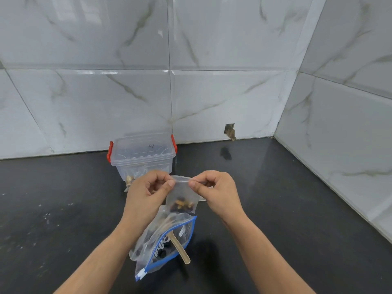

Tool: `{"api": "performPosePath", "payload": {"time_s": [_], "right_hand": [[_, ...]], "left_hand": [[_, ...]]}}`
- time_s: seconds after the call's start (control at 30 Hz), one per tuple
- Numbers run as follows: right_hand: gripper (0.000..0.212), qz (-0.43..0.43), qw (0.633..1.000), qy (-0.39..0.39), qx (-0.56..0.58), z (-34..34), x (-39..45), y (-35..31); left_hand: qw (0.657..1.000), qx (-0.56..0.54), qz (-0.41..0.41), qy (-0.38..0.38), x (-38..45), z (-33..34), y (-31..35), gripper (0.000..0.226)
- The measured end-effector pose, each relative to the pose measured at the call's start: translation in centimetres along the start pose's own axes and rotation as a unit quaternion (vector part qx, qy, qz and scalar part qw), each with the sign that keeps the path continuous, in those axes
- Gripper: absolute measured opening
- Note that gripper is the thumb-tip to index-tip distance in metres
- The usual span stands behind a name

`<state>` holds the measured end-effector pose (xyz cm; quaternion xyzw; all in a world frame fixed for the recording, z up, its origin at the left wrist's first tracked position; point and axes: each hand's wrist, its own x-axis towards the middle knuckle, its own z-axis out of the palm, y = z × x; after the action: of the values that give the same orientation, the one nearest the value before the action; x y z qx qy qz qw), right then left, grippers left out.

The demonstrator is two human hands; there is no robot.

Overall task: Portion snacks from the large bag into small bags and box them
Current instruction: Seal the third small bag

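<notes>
A small clear bag [182, 199] with brown and dark snacks at its bottom hangs in the air above the counter. My left hand [146, 190] pinches its top strip at the left end, and my right hand [216, 188] pinches the right end. Below it lies the large clear bag [164, 242] with a blue zip edge, open, with dark snacks inside and a wooden handle [180, 250] sticking out of its mouth. Behind my hands stands a clear plastic box [142, 158] with red latches, lid on, with a filled small bag visible low inside.
The black counter [63, 209] runs left and right of my arms. Marble-look tiled walls [212, 92] close it at the back and on the right, forming a corner. A small hole in the tile [230, 131] sits near the counter's back edge.
</notes>
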<state>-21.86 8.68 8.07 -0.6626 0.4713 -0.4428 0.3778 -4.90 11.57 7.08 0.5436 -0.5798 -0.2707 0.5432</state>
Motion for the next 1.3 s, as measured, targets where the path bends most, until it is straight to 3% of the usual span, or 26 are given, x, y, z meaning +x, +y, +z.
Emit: {"api": "performPosePath", "payload": {"time_s": [0.23, 0.5, 0.63, 0.77, 0.87, 1.07, 1.3], "right_hand": [[0.021, 0.032, 0.997, -0.052, 0.041, 0.5, 1.3, 0.0], [0.019, 0.014, 0.997, 0.016, -0.077, 1.0, 1.4, 0.1], [0.015, 0.025, 0.999, -0.028, -0.04, 1.1, 1.4, 0.1], [0.015, 0.017, 0.998, -0.062, 0.004, 1.5, 3.9, -0.9], [0.008, 0.038, 0.996, -0.065, 0.043, 2.4, 7.2, -2.4], [0.015, 0.059, 0.992, -0.109, 0.013, 7.3, 11.0, -1.1], [0.009, 0.102, 0.983, -0.149, -0.04, 13.2, 13.0, 3.0]], "left_hand": [[0.999, -0.013, -0.018, 0.034, 0.6, -0.7, -0.7, 0.01], [0.999, -0.013, -0.024, 0.046, 0.6, -0.5, -1.0, 0.007], [0.998, 0.002, -0.019, 0.054, 0.3, -0.8, -1.2, 0.006], [0.996, 0.091, -0.018, -0.005, 3.1, -2.8, -0.9, 0.004], [0.995, 0.086, -0.041, -0.026, 6.3, -4.7, -0.4, 0.004], [0.992, 0.032, -0.11, 0.06, 7.2, -6.3, -3.9, 0.012], [0.974, 0.031, -0.188, 0.121, 6.7, -7.2, -9.8, 0.006]]}}
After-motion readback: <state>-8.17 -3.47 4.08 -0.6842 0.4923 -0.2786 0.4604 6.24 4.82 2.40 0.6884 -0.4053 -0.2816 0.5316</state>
